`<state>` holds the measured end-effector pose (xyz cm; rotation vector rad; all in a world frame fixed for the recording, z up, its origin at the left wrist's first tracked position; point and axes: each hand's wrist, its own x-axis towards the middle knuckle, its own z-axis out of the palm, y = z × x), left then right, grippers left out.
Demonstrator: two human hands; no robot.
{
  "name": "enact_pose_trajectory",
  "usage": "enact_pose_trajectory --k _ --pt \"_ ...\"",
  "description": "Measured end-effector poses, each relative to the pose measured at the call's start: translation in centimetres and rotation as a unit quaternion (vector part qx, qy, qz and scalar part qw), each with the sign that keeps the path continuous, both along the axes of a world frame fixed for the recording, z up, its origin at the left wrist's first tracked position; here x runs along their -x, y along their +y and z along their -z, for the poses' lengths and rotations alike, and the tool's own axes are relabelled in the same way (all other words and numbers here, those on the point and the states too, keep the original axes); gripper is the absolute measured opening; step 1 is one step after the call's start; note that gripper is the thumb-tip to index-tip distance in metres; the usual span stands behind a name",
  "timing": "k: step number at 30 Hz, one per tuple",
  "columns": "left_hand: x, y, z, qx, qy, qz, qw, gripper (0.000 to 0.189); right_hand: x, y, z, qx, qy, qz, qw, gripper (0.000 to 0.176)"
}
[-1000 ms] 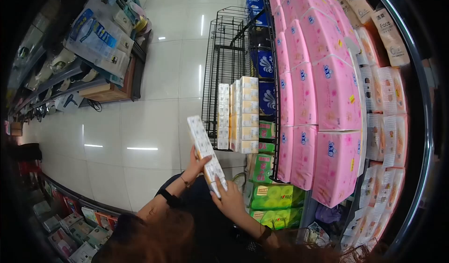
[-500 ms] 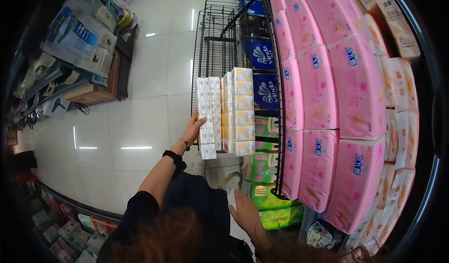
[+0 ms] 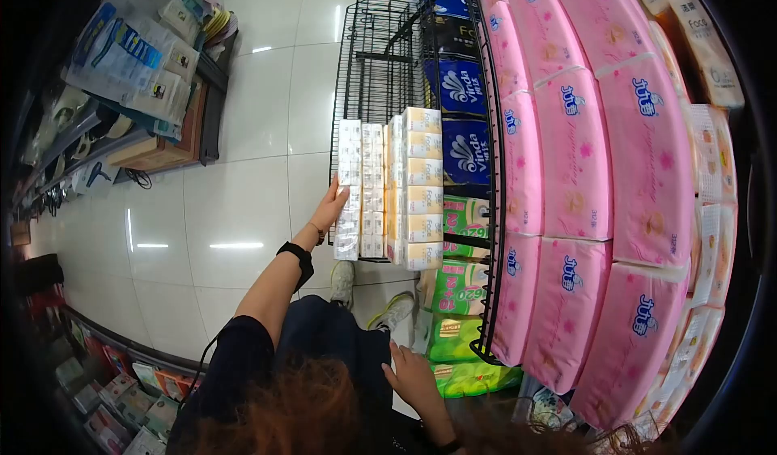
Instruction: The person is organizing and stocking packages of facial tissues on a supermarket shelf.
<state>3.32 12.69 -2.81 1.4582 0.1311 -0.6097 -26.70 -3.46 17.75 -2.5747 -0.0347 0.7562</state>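
Note:
My left hand (image 3: 330, 206) touches the outer left side of a column of white wrapped tissue packs (image 3: 348, 192), near its middle. These packs stand in a black wire rack (image 3: 380, 42). Right of that column are another white column (image 3: 373, 188) and yellow-and-white face tissue packs (image 3: 424, 200). Some of my left fingers are hidden behind the packs. Low in the view, my right hand (image 3: 410, 376) is by my thigh, fingers apart and holding nothing.
Large pink tissue packs (image 3: 571, 155) fill the shelf on the right. Blue Vinda packs (image 3: 466, 150) and green packs (image 3: 477, 380) lie beneath the rack's right side. A wooden box (image 3: 166, 146) and hanging goods are at the left.
The outer white column now stands straighter and slightly apart from the column beside it. My left hand has shifted slightly left and up along it. My right hand has moved slightly lower.

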Motion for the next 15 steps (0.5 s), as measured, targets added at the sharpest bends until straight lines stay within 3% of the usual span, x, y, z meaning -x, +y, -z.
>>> enact_pose_trajectory --k 1,5,7,12,15 --pt "0.0 0.0 0.5 -0.06 -0.021 0.009 0.998 0.059 -0.3 -0.1 -0.1 0.0 0.001 -0.003 1.0 0.052" --pt "0.1 -0.3 2.4 -0.07 -0.032 -0.003 0.997 0.061 -0.8 -0.2 0.0 0.001 -0.014 -0.017 1.0 0.049" --pt "0.6 -1.3 0.5 -0.1 -0.038 -0.03 0.994 0.071 -0.9 0.0 0.3 -0.002 -0.008 -0.012 1.0 0.051" --pt "1.1 -3.4 0.3 -0.204 -0.098 -0.099 0.969 0.069 -1.1 0.3 0.8 -0.009 -0.005 -0.021 1.0 0.05" --pt "1.1 -3.6 0.1 -0.175 -0.119 -0.117 0.97 0.069 -1.6 0.0 0.7 -0.014 -0.015 -0.007 1.0 0.05"
